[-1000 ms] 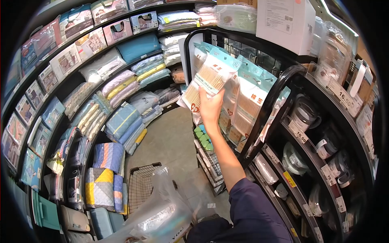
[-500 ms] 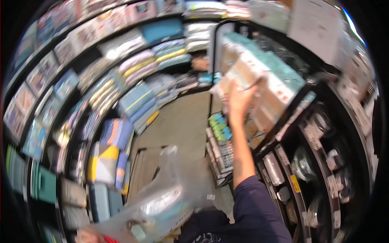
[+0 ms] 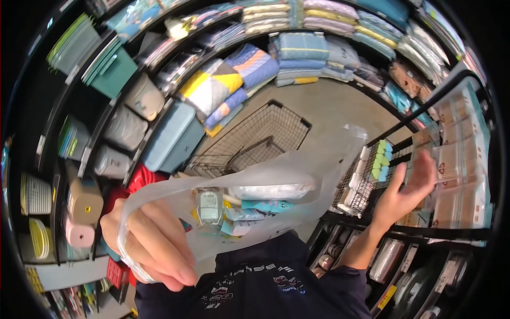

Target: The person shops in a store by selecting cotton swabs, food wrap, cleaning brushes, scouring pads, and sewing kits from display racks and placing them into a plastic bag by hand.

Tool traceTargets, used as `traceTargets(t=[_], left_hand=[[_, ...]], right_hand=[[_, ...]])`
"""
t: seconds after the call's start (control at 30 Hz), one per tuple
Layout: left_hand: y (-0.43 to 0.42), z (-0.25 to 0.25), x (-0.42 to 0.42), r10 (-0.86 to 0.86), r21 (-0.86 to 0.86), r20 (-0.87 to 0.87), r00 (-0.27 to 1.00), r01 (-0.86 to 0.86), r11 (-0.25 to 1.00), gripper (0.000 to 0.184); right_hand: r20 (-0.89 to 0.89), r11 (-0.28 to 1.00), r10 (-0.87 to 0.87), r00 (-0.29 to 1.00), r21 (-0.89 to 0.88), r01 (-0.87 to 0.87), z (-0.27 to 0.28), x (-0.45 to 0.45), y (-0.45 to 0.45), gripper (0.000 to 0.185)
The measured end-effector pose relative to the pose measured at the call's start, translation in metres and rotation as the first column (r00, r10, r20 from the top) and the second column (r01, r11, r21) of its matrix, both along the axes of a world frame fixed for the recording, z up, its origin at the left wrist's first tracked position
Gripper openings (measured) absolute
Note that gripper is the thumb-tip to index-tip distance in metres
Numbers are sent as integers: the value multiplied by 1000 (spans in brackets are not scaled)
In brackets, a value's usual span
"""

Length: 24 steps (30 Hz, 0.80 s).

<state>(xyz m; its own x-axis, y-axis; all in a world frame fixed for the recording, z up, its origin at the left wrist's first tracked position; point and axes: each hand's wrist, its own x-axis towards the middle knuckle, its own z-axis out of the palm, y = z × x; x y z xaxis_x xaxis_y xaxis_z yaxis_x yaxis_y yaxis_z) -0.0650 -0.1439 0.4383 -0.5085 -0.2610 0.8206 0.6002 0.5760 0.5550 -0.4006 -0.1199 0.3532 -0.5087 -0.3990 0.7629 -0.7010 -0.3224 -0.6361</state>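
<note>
Gripping the rim of a cloudy plastic bag (image 3: 319, 165), the left hand (image 3: 154, 242) shows nearest to me on my feed, low on the left, its fingers curled over the plastic edge. From where I watch, the bag stretches from that hand across to the right, its mouth spread apart. Inside I make out a white package (image 3: 273, 191) on the far side, a teal packet (image 3: 268, 205) just nearer, and a clear box (image 3: 210, 204) to their left.

On the right, I see the right hand (image 3: 414, 183) open, the thumb standing apart from the fingers. It is beside the hanging packs (image 3: 462, 159) at the far right; I cannot tell whether the fingertips touch them. Just left of that hand is a wire basket (image 3: 353, 183) with green and blue pieces (image 3: 381, 159) in it.

Beyond the bag, a wire cart (image 3: 284, 119) stands on the floor (image 3: 329, 103). To its left I have a blue storage box (image 3: 172, 135), and farther off, folded quilts (image 3: 212, 87) on the curved shelves.
</note>
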Motion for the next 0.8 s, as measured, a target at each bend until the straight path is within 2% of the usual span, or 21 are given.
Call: traceTargets(t=[0.03, 0.07, 0.1, 0.13, 0.2, 0.23, 0.3, 0.33, 0.37, 0.4, 0.43, 0.5, 0.53, 0.6, 0.63, 0.7, 0.73, 0.77, 0.8], left_hand=[[1, 0, -2, -29, -18, -30, 999, 29, 999, 17], [3, 0, -4, -58, -39, -61, 996, 56, 998, 17], [7, -2, -6, -31, -32, -89, 996, 28, 999, 17], [10, -1, -5, -2, -24, -85, 996, 0, 1000, 17], [17, 5, -1, 16, -70, -19, 1000, -17, 997, 19], [31, 8, 14, 82, -25, 197, 977, -78, 997, 14], [50, 9, 14, 161, 34, 149, 976, -168, 985, 11], [60, 9, 10, 208, 86, 99, 973, -217, 972, 7], [73, 9, 5, 306, 146, 55, 950, -311, 939, 3], [83, 7, 3, 354, 151, 61, 933, -359, 921, 3], [93, 5, 3, 419, 155, 22, 908, -417, 896, 3], [107, 0, 5, 493, 136, -53, 869, -482, 865, 4], [109, 0, 7, 540, 136, -52, 840, -530, 837, 4], [114, 2, 14, 472, -112, -103, 875, -482, 869, 14], [125, 5, 20, 517, -109, -100, 850, -525, 844, 14], [148, 12, 29, 601, -136, 62, 797, -589, 796, 21], [161, 11, 28, 634, -140, 60, 771, -622, 770, 21], [177, 8, 22, 733, -24, 22, 680, -733, 680, 9], [191, 5, 22, 819, 97, -6, 574, -815, 572, 5]], right_hand=[[-25, 955, 257, 966, 162, -249, -2, 13, 12, 47], [-11, 824, 498, 867, 319, -469, -5, 25, 20, 43], [-20, 614, 736, 676, 439, -656, -6, 40, 17, 39], [8, 349, 906, 422, 547, -761, -7, 58, 15, 35], [-95, 209, 977, 191, 607, -767, -34, 104, 9, 31], [-84, 174, 984, 155, 607, -776, -47, 116, 9, 31], [128, -87, 991, 43, 850, -519, -69, 134, 7, 39], [135, -118, 991, -5, 849, -516, -79, 141, 7, 39], [41, -67, 997, -57, 808, -585, -88, 148, 8, 39], [-53, -27, 993, -102, 753, -657, -96, 156, 8, 39], [-48, -65, 987, -152, 751, -658, -103, 164, 8, 39], [-263, 46, 951, -163, 640, -767, -112, 178, 7, 36], [-263, 2, 940, -216, 639, -769, -113, 186, 4, 36], [-214, -155, 918, -333, 580, -800, -115, 203, 1, 31], [-210, -198, 901, -379, 579, -791, -117, 210, 2, 31], [-480, -30, 776, -409, 620, -784, -125, 224, 7, 25], [-484, -60, 755, -441, 619, -783, -135, 230, 14, 25], [-452, -50, 796, -403, 614, -788, -150, 232, 25, 22], [-416, -39, 834, -363, 611, -791, -158, 240, 32, 19]])
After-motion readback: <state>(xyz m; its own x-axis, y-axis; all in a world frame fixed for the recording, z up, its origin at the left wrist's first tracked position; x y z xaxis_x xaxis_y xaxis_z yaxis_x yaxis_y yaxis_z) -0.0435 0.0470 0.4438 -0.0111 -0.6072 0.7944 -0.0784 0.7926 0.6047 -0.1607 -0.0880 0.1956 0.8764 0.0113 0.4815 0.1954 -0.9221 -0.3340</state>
